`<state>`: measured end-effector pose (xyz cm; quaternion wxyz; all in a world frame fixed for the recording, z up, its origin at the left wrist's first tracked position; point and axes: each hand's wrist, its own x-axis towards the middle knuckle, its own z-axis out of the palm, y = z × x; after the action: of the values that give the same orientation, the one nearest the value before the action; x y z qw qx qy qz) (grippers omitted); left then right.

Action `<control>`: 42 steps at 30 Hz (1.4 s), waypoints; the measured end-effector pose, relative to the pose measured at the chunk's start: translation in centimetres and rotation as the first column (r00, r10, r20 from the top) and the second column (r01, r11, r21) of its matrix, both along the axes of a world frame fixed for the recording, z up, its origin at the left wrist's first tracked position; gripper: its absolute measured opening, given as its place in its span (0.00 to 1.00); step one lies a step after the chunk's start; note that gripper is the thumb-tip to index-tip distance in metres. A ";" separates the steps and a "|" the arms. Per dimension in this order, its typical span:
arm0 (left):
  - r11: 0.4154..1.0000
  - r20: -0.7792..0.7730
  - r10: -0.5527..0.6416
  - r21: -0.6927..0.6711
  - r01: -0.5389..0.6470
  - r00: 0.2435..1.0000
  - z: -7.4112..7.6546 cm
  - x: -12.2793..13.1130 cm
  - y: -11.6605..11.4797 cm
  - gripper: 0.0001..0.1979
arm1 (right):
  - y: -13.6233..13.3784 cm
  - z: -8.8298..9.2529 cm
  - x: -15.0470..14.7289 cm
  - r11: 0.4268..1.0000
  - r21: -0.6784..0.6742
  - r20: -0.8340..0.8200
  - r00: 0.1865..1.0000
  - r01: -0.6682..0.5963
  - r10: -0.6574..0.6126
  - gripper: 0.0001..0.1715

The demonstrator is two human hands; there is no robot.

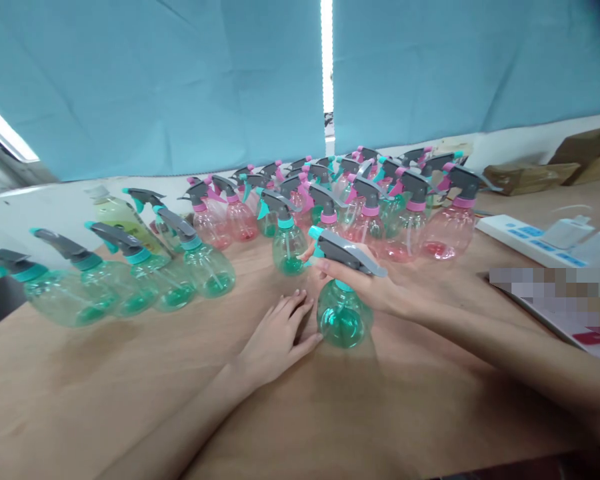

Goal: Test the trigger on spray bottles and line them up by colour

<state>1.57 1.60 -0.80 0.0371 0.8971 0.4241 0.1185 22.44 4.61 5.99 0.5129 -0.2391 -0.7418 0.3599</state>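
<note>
My right hand [365,280] is wrapped round the neck and trigger of a green spray bottle [345,320], which has a grey head and a turquoise nozzle pointing left. The bottle is upright on or just above the table; I cannot tell which. Flat on the wood lies my left hand [280,337], fingers spread and nothing in it, its thumb close to the bottle's lower left side. Just behind the two hands stands another green spray bottle [289,250].
Several green spray bottles [210,273] line the left of the table [260,433]. A cluster of pink ones [450,233], with some green, fills the back. A white power strip [520,233] lies right, cardboard boxes [525,177] behind it. A tall bottle [125,220] stands back left.
</note>
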 end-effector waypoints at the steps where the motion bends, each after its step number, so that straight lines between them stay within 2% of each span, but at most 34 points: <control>1: 1.000 -0.001 -0.001 -0.004 0.001 1.000 0.0 0.0 0.0 0.28 | 0.0 -0.1 0.0 1.000 -0.004 -0.009 1.000 0.006 -0.006 0.09; 9: 1.000 -0.001 -0.006 -0.026 0.006 1.000 0.3 0.1 0.1 0.28 | 0.2 0.0 0.0 1.000 -0.016 0.009 1.000 -0.003 0.003 0.10; 14: 0.999 -0.014 -0.003 -0.033 0.002 1.000 0.5 0.1 0.0 0.28 | 0.3 -0.1 -0.1 0.998 -0.026 -0.016 0.999 -0.051 0.050 0.10; 22: 1.000 -0.009 -0.005 -0.030 0.005 1.000 0.4 0.1 0.0 0.28 | 0.2 -0.1 0.1 1.000 -0.011 0.012 1.000 -0.014 0.014 0.10; 35: 0.999 0.006 -0.005 -0.034 0.006 1.000 0.4 0.1 0.0 0.28 | 0.2 -0.1 0.0 0.999 -0.035 -0.022 0.999 -0.034 0.033 0.10; 42: 0.999 0.017 -0.016 -0.038 0.016 1.000 0.5 0.1 0.0 0.27 | 0.1 0.0 0.1 0.999 -0.045 0.012 1.000 -0.023 0.024 0.11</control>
<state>1.71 1.58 -0.30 0.0586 0.8986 0.4188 0.1174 22.54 4.73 5.95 0.4985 -0.2440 -0.7395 0.3809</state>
